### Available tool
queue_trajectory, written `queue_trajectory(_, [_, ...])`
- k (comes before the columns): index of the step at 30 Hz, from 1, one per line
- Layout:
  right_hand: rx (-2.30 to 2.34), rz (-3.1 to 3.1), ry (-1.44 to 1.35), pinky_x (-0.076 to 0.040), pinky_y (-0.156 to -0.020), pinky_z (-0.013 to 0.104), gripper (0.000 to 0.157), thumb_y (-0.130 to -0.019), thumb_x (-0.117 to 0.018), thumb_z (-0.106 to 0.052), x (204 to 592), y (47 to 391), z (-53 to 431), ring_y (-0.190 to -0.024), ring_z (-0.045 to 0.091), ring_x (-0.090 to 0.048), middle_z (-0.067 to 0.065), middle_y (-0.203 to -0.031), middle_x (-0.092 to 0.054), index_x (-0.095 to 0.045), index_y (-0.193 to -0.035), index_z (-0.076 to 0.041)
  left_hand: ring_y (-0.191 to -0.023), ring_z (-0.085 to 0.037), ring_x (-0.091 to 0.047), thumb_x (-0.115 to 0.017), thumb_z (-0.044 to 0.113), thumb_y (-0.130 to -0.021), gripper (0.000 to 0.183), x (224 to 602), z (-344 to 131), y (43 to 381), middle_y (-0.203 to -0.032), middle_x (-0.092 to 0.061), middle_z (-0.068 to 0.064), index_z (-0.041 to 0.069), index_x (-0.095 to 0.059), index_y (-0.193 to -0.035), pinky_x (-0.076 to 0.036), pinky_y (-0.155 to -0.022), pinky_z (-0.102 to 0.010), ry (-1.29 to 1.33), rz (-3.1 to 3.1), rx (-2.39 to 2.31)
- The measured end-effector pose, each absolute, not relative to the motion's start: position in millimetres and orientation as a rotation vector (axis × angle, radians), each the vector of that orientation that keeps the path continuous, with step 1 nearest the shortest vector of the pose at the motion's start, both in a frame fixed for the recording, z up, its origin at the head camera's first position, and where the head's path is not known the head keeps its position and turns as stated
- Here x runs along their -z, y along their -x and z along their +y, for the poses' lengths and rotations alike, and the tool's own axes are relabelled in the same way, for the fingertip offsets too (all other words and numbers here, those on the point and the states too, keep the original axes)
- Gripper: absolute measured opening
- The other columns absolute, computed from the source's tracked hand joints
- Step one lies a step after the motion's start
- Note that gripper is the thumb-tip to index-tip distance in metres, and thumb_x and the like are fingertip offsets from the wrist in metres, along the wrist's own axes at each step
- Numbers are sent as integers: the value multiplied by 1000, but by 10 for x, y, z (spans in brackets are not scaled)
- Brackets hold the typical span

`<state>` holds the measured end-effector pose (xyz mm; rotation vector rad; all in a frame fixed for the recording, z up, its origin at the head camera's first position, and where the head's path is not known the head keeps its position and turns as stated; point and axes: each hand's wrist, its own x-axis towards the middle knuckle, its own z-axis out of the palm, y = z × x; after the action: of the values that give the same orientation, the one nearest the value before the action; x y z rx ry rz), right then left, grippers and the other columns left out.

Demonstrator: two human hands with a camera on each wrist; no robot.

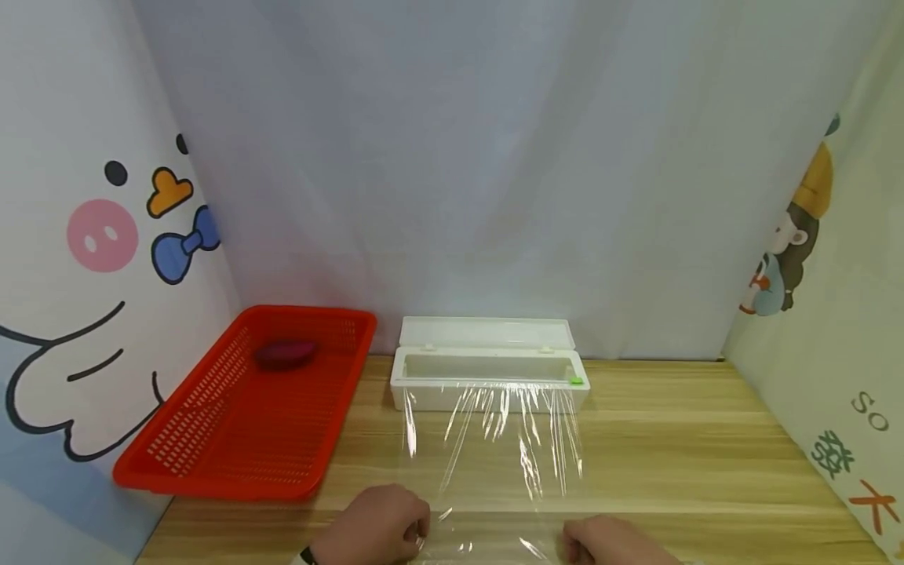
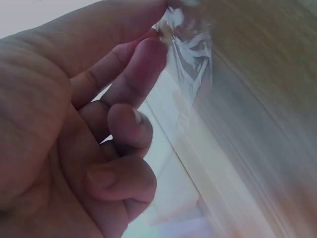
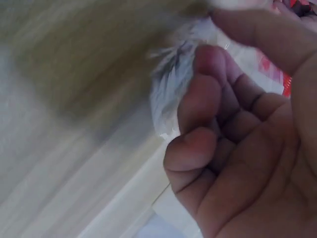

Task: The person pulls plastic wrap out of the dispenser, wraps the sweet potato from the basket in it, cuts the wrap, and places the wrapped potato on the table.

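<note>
A sheet of clear cling film (image 1: pixel 494 463) stretches over the wooden table from a white cling film dispenser box (image 1: pixel 487 399) toward the near edge. The box's lid (image 1: pixel 487 333) is raised, and a small green slider (image 1: pixel 576 380) sits at its right end. My left hand (image 1: pixel 384 522) pinches the film's near left corner between thumb and finger; in the left wrist view the bunched film (image 2: pixel 190 64) hangs at those fingertips. On the opposite corner, my right hand (image 1: pixel 610 540) pinches the film, which is crumpled (image 3: pixel 171 84) beside its curled fingers in the right wrist view.
To the left stands a red plastic basket (image 1: pixel 321 439) holding a dark purple oblong item (image 1: pixel 285 353). A pale curtain (image 1: pixel 480 173) hangs behind the table (image 1: pixel 678 447). Printed cloths with cartoon figures flank both sides.
</note>
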<state>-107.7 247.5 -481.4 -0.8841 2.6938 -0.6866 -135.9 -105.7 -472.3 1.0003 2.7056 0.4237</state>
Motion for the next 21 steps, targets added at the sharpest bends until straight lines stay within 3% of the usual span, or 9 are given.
queue_trajectory(6, [657, 2854, 919, -36, -52, 18, 23, -77, -75, -21, 4794, 1146, 2555, -58, -4, -37, -21, -66, -40, -53, -73, -25, -68, -1, -39, -78, 21, -72, 17, 4724, -1085, 1374, -69, -43, 17, 29, -66, -80, -34, -59, -17, -1234, 2693, -363])
queue_trajectory(11, [490, 2862, 891, -35, -53, 20, 19, -78, -75, -19, 4796, 1128, 2594, -61, -2, -35, -18, -72, -42, -55, -76, -22, -67, -2, -40, -78, 33, -75, 18, 4707, -1075, 1379, -74, -46, 15, 29, -65, -86, -36, -60, -18, -1175, 2591, -385])
queue_trajectory(16, [381, 2864, 907, -35, -51, 21, 18, -76, -73, -13, 4780, 1069, 2616, -60, -1, -36, -17, -70, -44, -56, -73, -20, -63, -1, -41, -72, 33, -81, 9, 4718, -1033, 1347, -71, -47, 15, 29, -64, -78, -36, -56, -19, -1123, 2656, -410])
queue_trajectory(19, [344, 2855, 913, -38, -51, 22, 17, -74, -74, -18, 4773, 1060, 2638, -61, 0, -40, -16, -72, -46, -58, -75, -19, -60, -1, -40, -70, 35, -79, 17, 4733, -969, 1316, -66, -43, 16, 28, -59, -69, -34, -52, -20, -1092, 2752, -402])
queue_trajectory(21, [325, 2839, 912, -39, -52, 24, 21, -76, -75, -32, 4765, 1062, 2654, -62, 1, -42, -15, -73, -47, -59, -77, -19, -59, -3, -38, -72, 37, -76, 23, 4748, -925, 1292, -64, -41, 15, 27, -54, -66, -32, -51, -21, -1050, 2798, -387])
